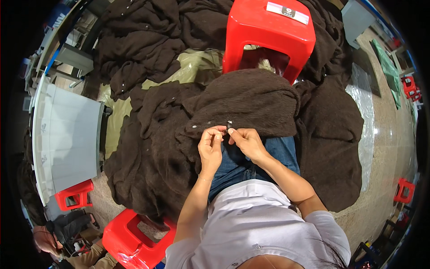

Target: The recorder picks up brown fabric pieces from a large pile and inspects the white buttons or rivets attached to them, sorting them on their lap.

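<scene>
A large dark brown knitted cloth (251,101) lies over my lap in thick folds and spreads to both sides. My left hand (210,150) is closed at its near edge, thumb and fingers pinched together. Close beside it, my right hand (247,142) pinches with thumb and forefinger. Between the two hands is a small dark bit (229,127), too small to name. I cannot tell whether it belongs to the cloth. Just above the fingertips a small white speck (230,122) shows on the cloth, with another pale speck (194,127) to its left.
Past the cloth on my lap stands a red plastic stool (268,31) with a label on its seat. More brown cloth (139,40) is heaped beyond, partly over yellowish sheeting (192,67). Another red stool (130,242) is at lower left, near a white panel (71,134). Clear plastic sheeting (360,103) lies right.
</scene>
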`<state>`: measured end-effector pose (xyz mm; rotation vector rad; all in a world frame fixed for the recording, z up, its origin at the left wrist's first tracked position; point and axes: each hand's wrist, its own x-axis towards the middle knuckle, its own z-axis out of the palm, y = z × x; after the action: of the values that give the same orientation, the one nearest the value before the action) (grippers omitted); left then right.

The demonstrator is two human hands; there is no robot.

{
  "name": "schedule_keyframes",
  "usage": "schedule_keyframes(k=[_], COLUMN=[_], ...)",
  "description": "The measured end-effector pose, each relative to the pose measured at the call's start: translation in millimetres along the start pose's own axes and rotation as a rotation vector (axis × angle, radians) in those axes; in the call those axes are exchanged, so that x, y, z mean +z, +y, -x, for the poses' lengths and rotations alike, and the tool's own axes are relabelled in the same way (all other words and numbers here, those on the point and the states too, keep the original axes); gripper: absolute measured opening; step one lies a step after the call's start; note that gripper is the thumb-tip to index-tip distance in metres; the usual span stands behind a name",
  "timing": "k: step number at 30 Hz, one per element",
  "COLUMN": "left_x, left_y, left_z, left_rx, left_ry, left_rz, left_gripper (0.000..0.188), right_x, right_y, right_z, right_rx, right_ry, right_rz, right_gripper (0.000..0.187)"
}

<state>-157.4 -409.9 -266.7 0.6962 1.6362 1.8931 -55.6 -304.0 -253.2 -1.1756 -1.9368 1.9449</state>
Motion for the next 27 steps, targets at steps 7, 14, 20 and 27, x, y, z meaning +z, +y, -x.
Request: schedule_keyframes(k=[7,14,20,27], left_x=[-28.5,-34.8,-39.4,-36.5], left_y=[-4.4,8.4,-22.3,-16.1], left_z=[24.7,-17.9,-28.7,-17.2], left_rx=[-0.266,-0.641,-0.509,-0.464], left_ry=[0.223,0.367,0.419,0.358], left_rz=[-0.152,0.164,0.391,0.432], left_gripper=[0.035,0.054,0.023,0.013], right_x=[-21.8,-8.9,-3.6,-7.0], right_y=[1.3,-14.2,-14.3,-3.2], right_z=[5.0,29.7,16.9,10.3], right_rx=[0.081,-0.634,-0.632,-0.562], right_ry=[0.003,0.215,0.331,0.321], right_rz=[-0.267,0.308,0.593,0.528], right_gripper=[0.049,0.02,0.032,0.022])
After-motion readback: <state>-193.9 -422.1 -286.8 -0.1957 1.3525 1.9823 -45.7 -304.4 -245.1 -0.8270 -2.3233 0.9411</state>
